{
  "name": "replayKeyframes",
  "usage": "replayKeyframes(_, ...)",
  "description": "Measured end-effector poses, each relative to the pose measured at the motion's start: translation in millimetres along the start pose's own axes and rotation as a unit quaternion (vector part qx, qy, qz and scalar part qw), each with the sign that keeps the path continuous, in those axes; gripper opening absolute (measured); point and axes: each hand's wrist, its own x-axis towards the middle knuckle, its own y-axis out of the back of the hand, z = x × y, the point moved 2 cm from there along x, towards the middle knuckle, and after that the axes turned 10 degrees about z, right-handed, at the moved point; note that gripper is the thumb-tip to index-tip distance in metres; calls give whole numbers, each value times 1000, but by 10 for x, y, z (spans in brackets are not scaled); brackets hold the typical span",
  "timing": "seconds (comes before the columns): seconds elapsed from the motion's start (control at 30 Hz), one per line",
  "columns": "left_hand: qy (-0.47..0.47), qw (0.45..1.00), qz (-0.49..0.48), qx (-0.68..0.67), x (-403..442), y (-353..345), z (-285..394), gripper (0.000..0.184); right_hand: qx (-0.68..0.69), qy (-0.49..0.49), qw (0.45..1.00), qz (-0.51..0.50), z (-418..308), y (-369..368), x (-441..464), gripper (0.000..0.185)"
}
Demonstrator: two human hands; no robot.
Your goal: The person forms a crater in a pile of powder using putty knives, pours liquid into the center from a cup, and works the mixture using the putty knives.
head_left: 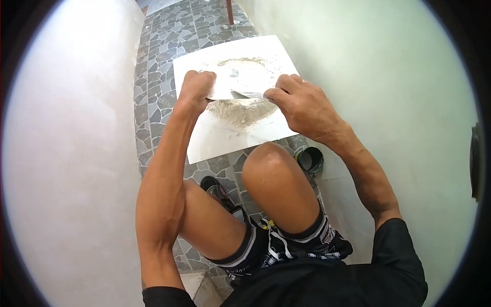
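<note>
Left grip [197, 86] is a bent-wristed fist, fingers curled hard on one end of a thin flat blade [248, 95]; right grip [295, 98] pinches the other end between thumb and fingers. I can't tell from here whether it is one wide piece or two overlapping. Held at both ends, it probably stays level and takes even pressure. It crosses the middle of a pale, gritty powder heap [239, 111], some lying on either side, on a white board [207, 145]. The board lies low in front of the knees, likely to catch the powder and spare the stone-patterned floor [153, 82]. A dark can [310, 159] stands by the right knee [271, 158], against the pale green wall [404, 97], presumably there to be near at hand.
</note>
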Motion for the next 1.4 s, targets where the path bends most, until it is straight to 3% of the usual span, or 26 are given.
replayKeyframes(0.4, -42, 995, -86, 37, -47, 78, 13, 26, -96, -6, 995, -38, 583, -544, 279, 17)
replayKeyframes(0.5, -119, 984, 19, 131, -155, 142, 145, 30, -134, 0, 990, -46, 631, -550, 301, 18)
replayKeyframes(0.6, -221, 953, 44, 204, -69, 242, 166, 35, -175, 42, 982, -52, 621, -471, 296, 17)
replayKeyframes(0.8, -408, 873, -1, 266, -166, 187, 285, 37, -193, 121, 974, -16, 534, -421, 237, 12)
replayKeyframes(1.07, -435, 826, -58, 353, -374, -142, 356, 35, -190, 142, 971, 12, 448, -276, 339, 11)
replayKeyframes(1.17, -424, 806, -38, 411, -347, -156, 313, 33, -178, 115, 977, 16, 451, -193, 298, 11)
replayKeyframes(1.4, -424, 833, -56, 352, -322, 42, 366, 27, -54, -139, 989, 15, 543, 357, 225, 16)
